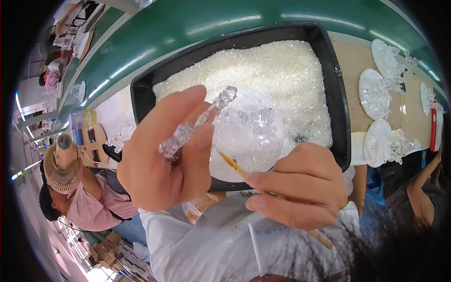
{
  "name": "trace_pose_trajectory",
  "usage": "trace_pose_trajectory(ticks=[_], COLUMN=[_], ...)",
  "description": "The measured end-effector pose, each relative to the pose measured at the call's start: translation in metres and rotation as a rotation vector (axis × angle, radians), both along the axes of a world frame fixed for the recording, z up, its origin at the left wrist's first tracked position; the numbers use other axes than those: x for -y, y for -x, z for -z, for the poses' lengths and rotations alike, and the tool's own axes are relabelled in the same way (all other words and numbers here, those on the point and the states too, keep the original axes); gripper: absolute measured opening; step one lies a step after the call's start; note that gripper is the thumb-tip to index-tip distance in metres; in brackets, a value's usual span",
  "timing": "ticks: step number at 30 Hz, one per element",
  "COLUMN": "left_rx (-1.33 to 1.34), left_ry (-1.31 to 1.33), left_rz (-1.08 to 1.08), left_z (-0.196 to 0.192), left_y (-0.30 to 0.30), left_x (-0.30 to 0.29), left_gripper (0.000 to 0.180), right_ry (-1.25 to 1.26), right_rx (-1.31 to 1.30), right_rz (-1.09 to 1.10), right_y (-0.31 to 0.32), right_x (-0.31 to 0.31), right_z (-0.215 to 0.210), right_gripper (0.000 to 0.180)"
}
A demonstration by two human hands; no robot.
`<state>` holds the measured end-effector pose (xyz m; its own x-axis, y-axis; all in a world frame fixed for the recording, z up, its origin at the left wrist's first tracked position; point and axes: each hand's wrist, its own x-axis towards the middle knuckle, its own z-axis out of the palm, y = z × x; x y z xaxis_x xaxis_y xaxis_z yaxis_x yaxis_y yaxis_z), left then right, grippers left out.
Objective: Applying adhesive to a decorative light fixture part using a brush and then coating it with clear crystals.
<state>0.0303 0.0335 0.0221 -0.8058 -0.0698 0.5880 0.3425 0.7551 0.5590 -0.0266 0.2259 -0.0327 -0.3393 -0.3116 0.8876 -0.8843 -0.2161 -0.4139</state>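
My left hand (159, 155) is closed around a clear, glassy ornament (181, 136) with knobbly figures. Beside those figures is a round, frosted white disc (225, 167) that looks like its base; my fingers hide where they meet. Between the fingertips of my right hand (303, 185) is a thin paintbrush (233, 164) with a yellowish tip. The tip points at the disc, close to my left fingers; I cannot tell if it touches. Both hands are above the near side of a black tray (337, 75) of sparkling white flakes (263, 63).
Several similar disc ornaments (374, 94) stand on brown board at the right, near a red object (436, 127). A green surface (225, 23) runs behind the tray. On the left are a beige fan (62, 162), a seated person in pink (89, 207) and clear pieces (121, 136). Another person's arm (420, 192) shows far right.
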Motion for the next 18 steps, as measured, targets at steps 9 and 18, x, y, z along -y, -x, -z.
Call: trace_pose_trajectory(ticks=[9, 18], left_rx=[-0.090, -0.142], left_ry=[0.234, 0.278], left_rz=[0.167, 0.220], left_z=[-0.011, -0.008], left_y=[-0.002, -0.002], left_x=[0.005, 0.006], left_gripper=[0.037, 0.041], right_ry=[-0.022, -0.024], right_rx=[-0.018, 0.001], right_rz=[0.056, 0.092], right_y=[-0.001, -0.004], right_x=[0.001, -0.001], right_z=[-0.001, 0.000], right_gripper=[0.025, 0.020])
